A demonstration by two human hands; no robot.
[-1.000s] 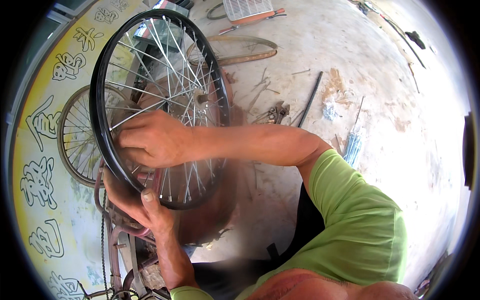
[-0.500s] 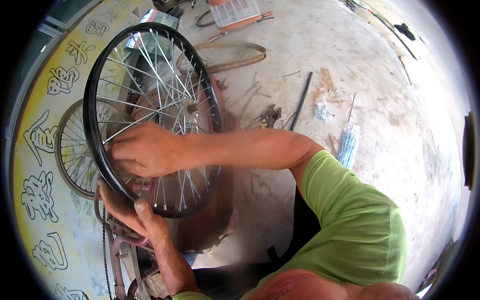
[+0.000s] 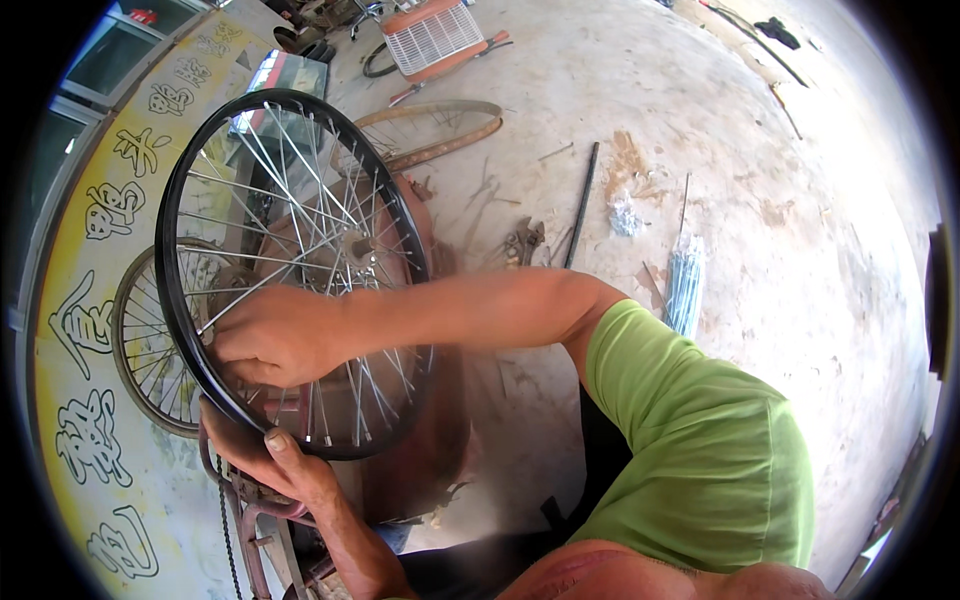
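A spoked bicycle wheel (image 3: 166,272) with a black rim and shiny spokes is held tilted up in front of me. My left hand (image 3: 290,468) grips the rim at its lower edge, thumb over the near side and fingers behind. Reaching across the spokes, my right hand (image 3: 280,335) is closed, its fingers curled against the inner side of the rim at the lower left. Whatever those fingertips pinch is hidden. The wheel's hub (image 3: 357,244) shows above my right forearm.
Behind stands an old bicycle frame (image 3: 265,515) with another wheel (image 3: 122,340) beside a yellow-edged painted board (image 3: 110,290). On the floor lie a bare rim (image 3: 450,148), a black rod (image 3: 582,205), a bundle of spokes (image 3: 684,285), metal tools (image 3: 524,242) and an orange-and-white basket (image 3: 432,42).
The whole view has shifted, so the wheel and my hands appear lower in the picture. Both hands keep their places on the wheel, the right one still curled at the rim.
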